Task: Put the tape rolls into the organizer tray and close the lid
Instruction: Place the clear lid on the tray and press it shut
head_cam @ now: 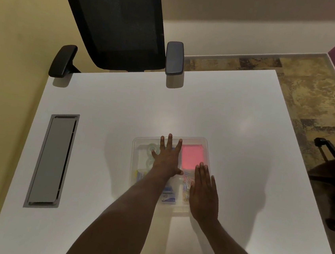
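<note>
A clear plastic organizer tray [206,149] sits on the white table with its translucent lid lying flat over it. Through the lid I see clear tape rolls [151,149] in the left compartment, partly hidden by my left hand. My left hand [167,158] lies flat on the lid over the far middle, fingers spread. My right hand [204,194] lies flat on the lid's near right part, fingers together and extended. Neither hand holds anything.
Inside the tray are a pink pad [192,157], blue boxes [168,195] and coloured clips [186,185]. A grey cable hatch [52,160] is set into the table at left. A black office chair [119,24] stands at the far edge; another chair [334,183] at right.
</note>
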`<act>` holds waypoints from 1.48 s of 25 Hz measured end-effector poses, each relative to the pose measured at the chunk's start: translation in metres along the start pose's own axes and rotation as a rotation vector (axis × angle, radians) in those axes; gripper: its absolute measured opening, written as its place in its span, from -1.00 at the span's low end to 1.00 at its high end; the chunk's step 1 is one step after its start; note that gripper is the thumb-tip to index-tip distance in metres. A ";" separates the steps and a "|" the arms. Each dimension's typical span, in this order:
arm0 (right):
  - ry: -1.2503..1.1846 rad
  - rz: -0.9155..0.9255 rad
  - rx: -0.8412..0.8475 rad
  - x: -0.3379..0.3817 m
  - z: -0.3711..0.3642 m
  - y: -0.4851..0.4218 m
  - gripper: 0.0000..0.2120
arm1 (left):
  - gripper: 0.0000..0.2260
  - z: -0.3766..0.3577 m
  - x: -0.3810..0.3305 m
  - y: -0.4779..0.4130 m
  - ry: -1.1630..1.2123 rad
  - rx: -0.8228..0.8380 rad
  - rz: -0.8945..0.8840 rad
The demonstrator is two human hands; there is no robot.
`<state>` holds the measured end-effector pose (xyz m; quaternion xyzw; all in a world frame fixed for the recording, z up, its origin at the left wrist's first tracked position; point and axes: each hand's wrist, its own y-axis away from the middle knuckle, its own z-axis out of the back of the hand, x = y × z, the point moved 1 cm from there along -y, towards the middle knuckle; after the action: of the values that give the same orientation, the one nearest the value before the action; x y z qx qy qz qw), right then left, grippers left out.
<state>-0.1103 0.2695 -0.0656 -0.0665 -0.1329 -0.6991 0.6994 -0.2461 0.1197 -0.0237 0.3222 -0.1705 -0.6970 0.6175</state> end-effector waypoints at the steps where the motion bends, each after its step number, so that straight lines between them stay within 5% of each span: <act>1: 0.013 0.001 0.007 0.000 -0.001 0.001 -0.37 | 0.19 -0.001 0.000 0.000 -0.003 -0.003 0.001; 8: 0.041 0.003 0.016 -0.002 -0.005 0.001 -0.40 | 0.16 -0.007 0.003 -0.001 0.018 -0.036 -0.021; 16: 0.040 0.013 -0.002 -0.002 -0.006 0.003 -0.38 | -0.44 -0.072 0.070 0.070 -0.025 -0.340 -0.180; 29: 0.034 -0.015 0.012 -0.004 -0.013 0.001 -0.41 | -0.43 -0.108 0.102 0.082 -0.037 -0.512 -0.170; 37: -0.003 0.008 0.103 0.002 0.010 -0.004 -0.44 | -0.45 -0.096 0.094 0.092 0.004 -0.397 -0.142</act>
<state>-0.1152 0.2707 -0.0558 -0.0319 -0.1696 -0.6885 0.7044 -0.1166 0.0271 -0.0578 0.2069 -0.0053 -0.7579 0.6187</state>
